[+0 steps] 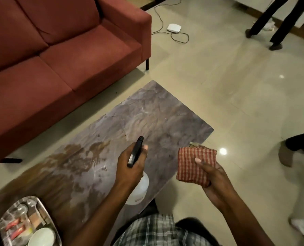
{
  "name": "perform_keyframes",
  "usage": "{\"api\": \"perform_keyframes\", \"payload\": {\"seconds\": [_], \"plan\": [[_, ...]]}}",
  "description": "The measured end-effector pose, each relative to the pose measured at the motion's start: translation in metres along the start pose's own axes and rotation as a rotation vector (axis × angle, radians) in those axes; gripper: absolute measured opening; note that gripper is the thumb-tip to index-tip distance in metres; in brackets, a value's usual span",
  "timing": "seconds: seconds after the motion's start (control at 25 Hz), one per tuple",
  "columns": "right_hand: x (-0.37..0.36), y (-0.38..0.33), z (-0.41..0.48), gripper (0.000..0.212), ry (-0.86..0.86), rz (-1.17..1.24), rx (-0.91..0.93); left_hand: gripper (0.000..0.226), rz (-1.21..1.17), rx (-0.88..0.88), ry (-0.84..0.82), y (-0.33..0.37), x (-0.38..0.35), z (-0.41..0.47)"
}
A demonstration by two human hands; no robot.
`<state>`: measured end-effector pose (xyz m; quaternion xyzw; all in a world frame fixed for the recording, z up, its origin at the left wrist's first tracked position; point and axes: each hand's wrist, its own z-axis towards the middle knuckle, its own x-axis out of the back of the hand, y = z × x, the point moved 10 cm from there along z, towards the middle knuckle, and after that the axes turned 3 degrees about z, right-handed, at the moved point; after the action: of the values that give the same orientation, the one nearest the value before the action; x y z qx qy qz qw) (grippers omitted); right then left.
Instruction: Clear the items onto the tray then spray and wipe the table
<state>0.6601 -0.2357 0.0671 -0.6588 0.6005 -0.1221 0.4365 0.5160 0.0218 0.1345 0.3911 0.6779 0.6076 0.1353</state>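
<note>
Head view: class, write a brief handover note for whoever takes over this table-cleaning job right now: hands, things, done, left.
Hands: left hand grips the spray bottle, nozzle pointing over the table. Right hand holds the folded checked cloth above the table's right edge.
Things: the tray sits at the near left corner with glasses, a white bowl and red packets.
Done: items cleared onto the tray.
Left: spray (darker patches may already be wet), then wipe.
</note>
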Motion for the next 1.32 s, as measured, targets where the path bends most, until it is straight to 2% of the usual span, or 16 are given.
{"api": "perform_keyframes", "payload": {"seconds": [0.12, 0.24, 0.44, 0.64, 0.72, 0.84, 1.0, 1.08, 1.2, 1.24, 1.32], "plan": [[-0.011, -0.044, 0.071, 0.054, -0.068, -0.015, -0.02, 0.045, 0.011, 0.028, 0.033, 0.017, -0.026, 0.061], [-0.014, -0.078, 0.152, 0.052, -0.043, -0.111, -0.063, 0.042, -0.002, 0.087, 0.103, 0.017, -0.055, 0.128], [-0.001, -0.107, 0.302, 0.066, -0.032, -0.42, -0.148, 0.045, 0.115, 0.232, 0.185, -0.026, -0.117, 0.243], [-0.002, -0.118, 0.445, 0.045, -0.195, -0.578, -0.107, 0.034, 0.133, 0.328, 0.251, -0.085, -0.176, 0.349], [-0.001, -0.119, 0.487, 0.04, -0.228, -0.62, -0.075, 0.04, 0.094, 0.367, 0.281, -0.104, -0.191, 0.377], [-0.006, -0.116, 0.536, 0.036, -0.268, -0.632, -0.018, 0.053, 0.1, 0.429, 0.351, -0.132, -0.2, 0.401], [-0.033, -0.128, 0.591, 0.038, -0.262, -0.672, 0.108, 0.042, 0.084, 0.426, 0.319, -0.143, -0.21, 0.407], [-0.073, -0.134, 0.618, 0.036, -0.295, -0.82, 0.272, 0.032, 0.092, 0.404, 0.298, -0.145, -0.212, 0.401], [-0.161, -0.114, 0.661, 0.052, -0.388, -1.229, 0.606, 0.028, 0.096, 0.414, 0.332, -0.155, -0.204, 0.387], [-0.191, -0.093, 0.675, 0.057, -0.433, -1.413, 0.67, 0.028, 0.09, 0.422, 0.342, -0.16, -0.202, 0.383], [-0.229, -0.041, 0.689, 0.06, -0.516, -1.723, 0.675, 0.028, 0.073, 0.439, 0.359, -0.166, -0.199, 0.377]]}}
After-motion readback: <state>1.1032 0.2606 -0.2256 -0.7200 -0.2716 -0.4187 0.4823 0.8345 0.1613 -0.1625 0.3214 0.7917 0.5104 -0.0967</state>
